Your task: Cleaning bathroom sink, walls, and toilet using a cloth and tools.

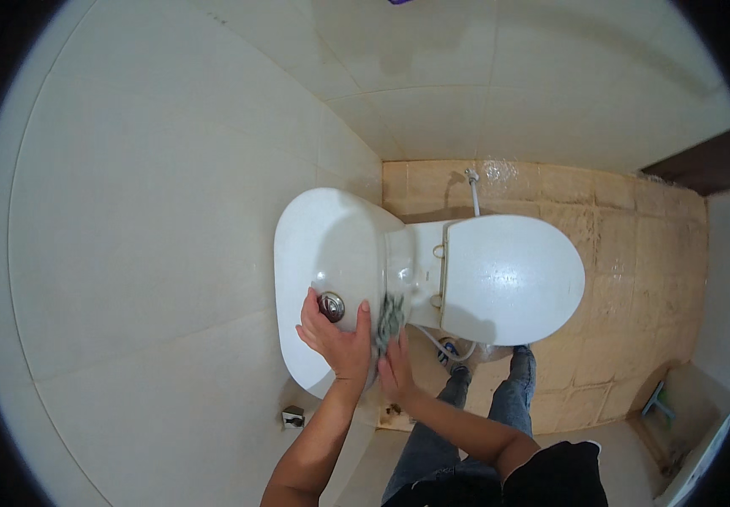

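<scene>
A white toilet cistern [300, 224] stands against the wall. My left hand [335, 342] rests on top of it with thumb and fingers spread, the fingers beside the round chrome flush button [331, 307]. My right hand [395, 370] is at the cistern's front side, its fingers pressing a crumpled grey-green cloth [390, 316] against the white surface. The cloth is smeared by motion, and its exact weave does not show. To the right lies the toilet's white lid [517, 279], lowered over the bowl, with hinges at its cistern side.
A chrome valve with a white hose [475, 198] comes from the far wall. Another white hose [441, 342] loops below the cistern. A small metal fixture [293, 417] sits on the near left wall. A green-and-white squeegee-like tool [659, 401] leans at right. The floor tiles [618, 279] are brown-stained.
</scene>
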`<state>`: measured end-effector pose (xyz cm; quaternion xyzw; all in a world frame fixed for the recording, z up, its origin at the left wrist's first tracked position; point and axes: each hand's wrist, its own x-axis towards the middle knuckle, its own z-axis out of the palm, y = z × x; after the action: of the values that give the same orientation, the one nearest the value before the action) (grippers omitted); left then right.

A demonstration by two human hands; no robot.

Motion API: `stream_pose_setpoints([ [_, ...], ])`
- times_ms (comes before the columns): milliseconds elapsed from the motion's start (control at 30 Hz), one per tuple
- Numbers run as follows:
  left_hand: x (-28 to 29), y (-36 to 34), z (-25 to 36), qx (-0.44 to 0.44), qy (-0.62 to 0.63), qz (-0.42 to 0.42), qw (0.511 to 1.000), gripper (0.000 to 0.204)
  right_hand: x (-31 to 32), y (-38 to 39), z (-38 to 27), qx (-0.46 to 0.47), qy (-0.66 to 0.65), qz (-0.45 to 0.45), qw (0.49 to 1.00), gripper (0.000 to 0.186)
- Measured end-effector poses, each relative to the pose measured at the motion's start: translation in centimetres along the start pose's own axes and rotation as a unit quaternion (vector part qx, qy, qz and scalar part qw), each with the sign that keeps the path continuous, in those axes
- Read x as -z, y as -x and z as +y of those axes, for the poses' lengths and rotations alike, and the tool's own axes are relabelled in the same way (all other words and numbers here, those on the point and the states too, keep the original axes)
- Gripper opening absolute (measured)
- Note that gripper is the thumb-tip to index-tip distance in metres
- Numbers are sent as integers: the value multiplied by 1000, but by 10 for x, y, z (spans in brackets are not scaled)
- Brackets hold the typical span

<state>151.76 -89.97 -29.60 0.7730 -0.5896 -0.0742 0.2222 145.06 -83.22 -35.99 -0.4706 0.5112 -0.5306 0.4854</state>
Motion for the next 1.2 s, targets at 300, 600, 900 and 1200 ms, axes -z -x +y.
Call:
stream_pose_setpoints([
  [300, -6, -1, -11, 3, 193, 121, 974, 71, 31, -46, -15, 129, 56, -91, 986, 45],
  [600, -1, 5, -12, 26, 208, 215, 954, 75, 23, -174, -22, 290, 349, -148, 879, 31],
  [900, -3, 92, -7, 78, 161, 369, 912, 59, 22, -90, -67, 332, 369, -367, 786, 48],
  [1200, -60, 389, 36, 430, 157, 250, 853, 47, -16, -45, -61, 414, 364, -494, 672, 37],
])
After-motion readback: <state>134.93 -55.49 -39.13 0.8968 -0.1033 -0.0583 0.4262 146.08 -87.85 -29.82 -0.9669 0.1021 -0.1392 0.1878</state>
